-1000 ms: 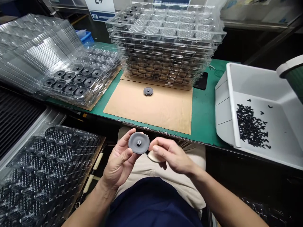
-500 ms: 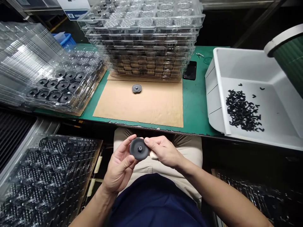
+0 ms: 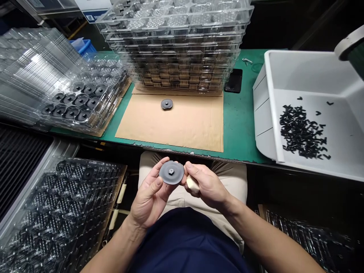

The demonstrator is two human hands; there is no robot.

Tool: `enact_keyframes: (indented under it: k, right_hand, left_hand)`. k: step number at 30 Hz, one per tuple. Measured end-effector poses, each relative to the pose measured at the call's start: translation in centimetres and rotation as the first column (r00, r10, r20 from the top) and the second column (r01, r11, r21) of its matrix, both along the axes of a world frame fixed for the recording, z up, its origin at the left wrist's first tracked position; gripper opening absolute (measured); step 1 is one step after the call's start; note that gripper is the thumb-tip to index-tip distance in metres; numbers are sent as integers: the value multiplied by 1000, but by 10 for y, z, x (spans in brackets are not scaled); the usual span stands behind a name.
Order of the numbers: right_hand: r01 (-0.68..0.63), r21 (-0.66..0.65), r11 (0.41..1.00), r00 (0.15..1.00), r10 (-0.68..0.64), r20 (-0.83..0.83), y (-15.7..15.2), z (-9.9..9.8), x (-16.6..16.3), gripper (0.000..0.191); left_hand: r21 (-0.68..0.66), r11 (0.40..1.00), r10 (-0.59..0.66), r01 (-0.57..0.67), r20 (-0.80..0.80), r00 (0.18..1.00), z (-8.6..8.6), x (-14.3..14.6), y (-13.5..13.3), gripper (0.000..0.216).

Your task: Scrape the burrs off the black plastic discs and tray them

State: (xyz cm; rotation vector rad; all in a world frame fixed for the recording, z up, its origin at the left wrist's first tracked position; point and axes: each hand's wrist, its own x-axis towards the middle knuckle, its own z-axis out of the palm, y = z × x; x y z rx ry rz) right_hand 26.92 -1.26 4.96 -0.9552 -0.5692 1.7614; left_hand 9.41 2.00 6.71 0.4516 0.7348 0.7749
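the left hand point(image 3: 150, 199) cradles a dark rubber disc point(image 3: 171, 172) over the lap; the right hand point(image 3: 207, 185), closed on a pale piece point(image 3: 192, 184), touches its rim. clear trays point(image 3: 176, 45) stand stacked on the worktop point(image 3: 241, 125); a white bin point(image 3: 267, 125) holds black clips point(image 3: 301, 132).

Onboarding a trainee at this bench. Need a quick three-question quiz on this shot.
1. Which hand holds the dark round disc? A: left. B: right.
2. True or false: a second disc lies on the cardboard sheet.
3. What does the right hand grip?

Key:
1. A, the left hand.
2. True.
3. A pale rounded object; the fingers partly cover it, so its exact kind cannot be told.
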Motion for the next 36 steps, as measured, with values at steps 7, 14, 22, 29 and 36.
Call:
enact_keyframes:
  k: [7, 14, 22, 29, 36]
  right_hand:
    - [-3, -46, 999, 1000, 1, -28, 0, -1, 0, 59]
    - [-6, -74, 997, 1000, 4, -29, -1, -2, 3, 60]
    - [-20, -71, 997, 1000, 19, -21, -5, -4, 8, 53]
    - [-26, -42, 999, 999, 26, 18, -9, -3, 12, 48]
    - [-63, 15, 998, 993, 61, 97, -14, -1, 16, 50]
  left_hand:
    - [16, 1000, 13, -12, -53, 999, 1, 3, -1, 44]
    - [70, 997, 36, -24, -172, 984, 2, 7, -4, 45]
    - [156, 987, 75, -30, -293, 953, 4, 15, -9, 53]
    - [169, 986, 38, 9, -271, 962, 6, 13, -11, 43]
    - [147, 988, 18, 43, -388, 922, 10, 14, -2, 33]
